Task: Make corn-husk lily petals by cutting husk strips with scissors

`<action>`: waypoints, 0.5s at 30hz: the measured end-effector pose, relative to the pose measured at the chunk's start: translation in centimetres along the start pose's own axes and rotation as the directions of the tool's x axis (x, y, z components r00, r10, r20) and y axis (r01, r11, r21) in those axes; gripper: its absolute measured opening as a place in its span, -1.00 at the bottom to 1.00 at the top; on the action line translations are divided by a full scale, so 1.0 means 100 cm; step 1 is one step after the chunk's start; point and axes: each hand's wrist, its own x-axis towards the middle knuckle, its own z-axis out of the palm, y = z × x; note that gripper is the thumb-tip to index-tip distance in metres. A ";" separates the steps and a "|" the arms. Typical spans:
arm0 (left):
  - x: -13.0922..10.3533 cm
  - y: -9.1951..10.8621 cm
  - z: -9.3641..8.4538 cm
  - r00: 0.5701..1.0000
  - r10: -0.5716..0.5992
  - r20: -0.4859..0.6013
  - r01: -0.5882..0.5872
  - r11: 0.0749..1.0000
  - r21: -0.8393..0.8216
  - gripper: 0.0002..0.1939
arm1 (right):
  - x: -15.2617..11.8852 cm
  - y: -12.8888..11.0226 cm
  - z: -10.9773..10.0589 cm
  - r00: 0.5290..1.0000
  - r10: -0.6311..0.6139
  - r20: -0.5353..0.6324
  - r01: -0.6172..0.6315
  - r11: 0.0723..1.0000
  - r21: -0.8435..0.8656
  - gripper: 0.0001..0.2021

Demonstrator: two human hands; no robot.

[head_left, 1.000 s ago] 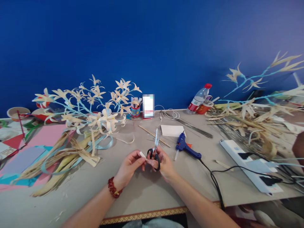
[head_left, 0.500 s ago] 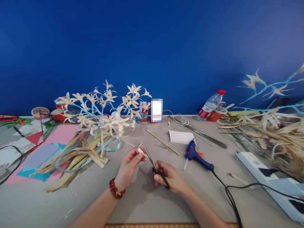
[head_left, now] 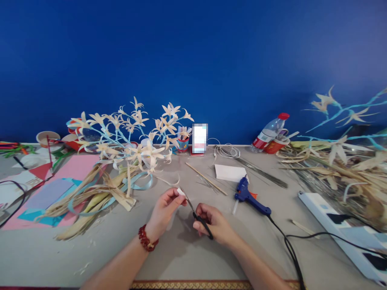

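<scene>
My left hand (head_left: 167,208) pinches a small white piece (head_left: 180,191), which looks like paper or husk, between thumb and fingers. My right hand (head_left: 211,222) is closed round the black handles of a pair of scissors (head_left: 192,208). The scissor blades point up and to the left, with their tips at the edge of the white piece. Whether the blades have cut into it I cannot tell. Beyond my hands lie a thin wooden stick (head_left: 206,179) and a white card (head_left: 230,172).
A blue glue gun (head_left: 249,196) lies at the right, its cord running toward a white power strip (head_left: 335,233). Husk flowers (head_left: 140,121) and dried husks (head_left: 96,201) are at the left. A bottle (head_left: 269,133) leans by a red cup (head_left: 275,146) at the back.
The scissor tips have come closer to the white piece, and my right hand has shifted slightly left. The whole view has moved a little.
</scene>
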 end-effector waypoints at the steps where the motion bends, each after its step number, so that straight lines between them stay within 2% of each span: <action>1: 0.000 0.000 0.000 1.000 -0.002 -0.003 0.002 1.000 0.007 -0.86 | 0.000 0.000 0.000 1.000 0.002 0.000 -0.002 1.000 0.001 -0.49; 15: 0.001 0.002 -0.001 1.000 0.008 -0.005 -0.008 1.000 0.008 -0.87 | 0.001 0.000 0.001 0.999 0.003 -0.038 -0.005 0.998 -0.067 -0.46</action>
